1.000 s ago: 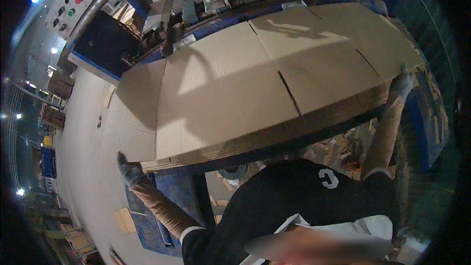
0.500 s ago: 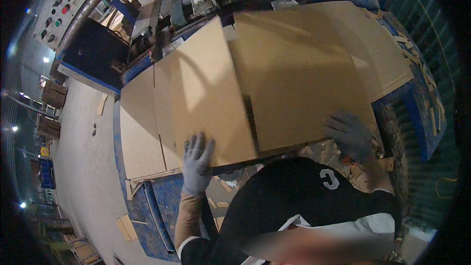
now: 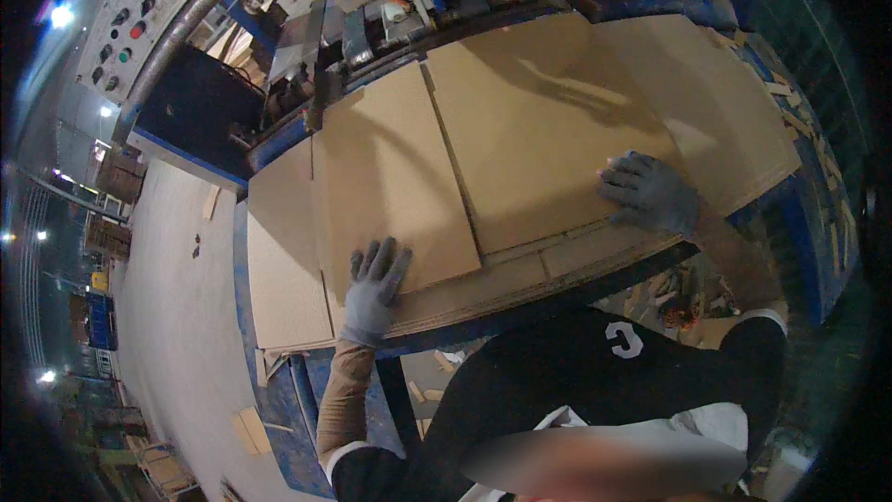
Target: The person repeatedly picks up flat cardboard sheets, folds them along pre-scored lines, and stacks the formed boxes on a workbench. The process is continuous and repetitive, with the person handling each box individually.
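A flat brown cardboard sheet (image 3: 544,130), with a slit dividing its panels, lies on a stack of cardboard sheets (image 3: 511,284). The layered front edge of the stack shows below it. My left hand (image 3: 373,293), in a grey glove, rests with fingers spread on the near left part of the top sheet. Also gloved in grey, my right hand (image 3: 650,193) lies flat near the sheet's right side, fingers stretched out. Neither hand grips anything.
A blue machine with rollers and belts (image 3: 381,37) runs along the far side. Upper left is a control panel with buttons (image 3: 139,23). More cardboard (image 3: 711,112) lies at the right, beside scattered offcuts (image 3: 799,121). Concrete floor (image 3: 177,288) stretches away at left.
The top sheet has moved away from me and now lies flatter, baring the stack's near edge. My right hand has gone from its near corner up onto its surface.
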The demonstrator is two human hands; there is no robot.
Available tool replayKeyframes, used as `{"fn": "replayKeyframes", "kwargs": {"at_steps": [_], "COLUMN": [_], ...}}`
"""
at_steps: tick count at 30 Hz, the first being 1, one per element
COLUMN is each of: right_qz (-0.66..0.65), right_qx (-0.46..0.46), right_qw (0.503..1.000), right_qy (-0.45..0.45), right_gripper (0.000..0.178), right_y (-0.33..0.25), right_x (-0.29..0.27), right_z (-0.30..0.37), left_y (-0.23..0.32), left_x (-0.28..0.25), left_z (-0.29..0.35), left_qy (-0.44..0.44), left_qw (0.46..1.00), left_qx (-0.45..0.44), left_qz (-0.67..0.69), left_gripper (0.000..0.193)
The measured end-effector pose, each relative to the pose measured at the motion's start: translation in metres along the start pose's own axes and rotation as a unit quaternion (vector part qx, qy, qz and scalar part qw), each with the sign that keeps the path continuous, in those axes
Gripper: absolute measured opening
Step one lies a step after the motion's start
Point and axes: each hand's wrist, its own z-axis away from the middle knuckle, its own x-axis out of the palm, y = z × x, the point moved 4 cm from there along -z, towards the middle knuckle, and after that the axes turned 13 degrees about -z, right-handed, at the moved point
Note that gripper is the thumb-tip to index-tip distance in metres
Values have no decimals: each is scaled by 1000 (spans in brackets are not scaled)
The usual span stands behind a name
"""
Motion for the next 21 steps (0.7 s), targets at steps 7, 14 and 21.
{"fn": "replayKeyframes", "kwargs": {"at_steps": [7, 14, 21], "right_qz": [-55, 71, 59], "right_qx": [509, 436, 351], "right_qw": [845, 894, 931], "right_qy": [158, 68, 85], "right_gripper": [34, 34, 39], "right_y": [172, 308, 281], "right_x": [-10, 29, 19], "right_z": [-4, -71, -76], "left_y": [-90, -152, -156], "left_x": [45, 65, 75], "left_z": [-15, -77, -70], "left_qy": [89, 68, 108], "left_qw": [856, 918, 898], "left_qx": [-310, -368, -383], "left_qz": [404, 135, 187], "left_gripper": [50, 52, 51]}}
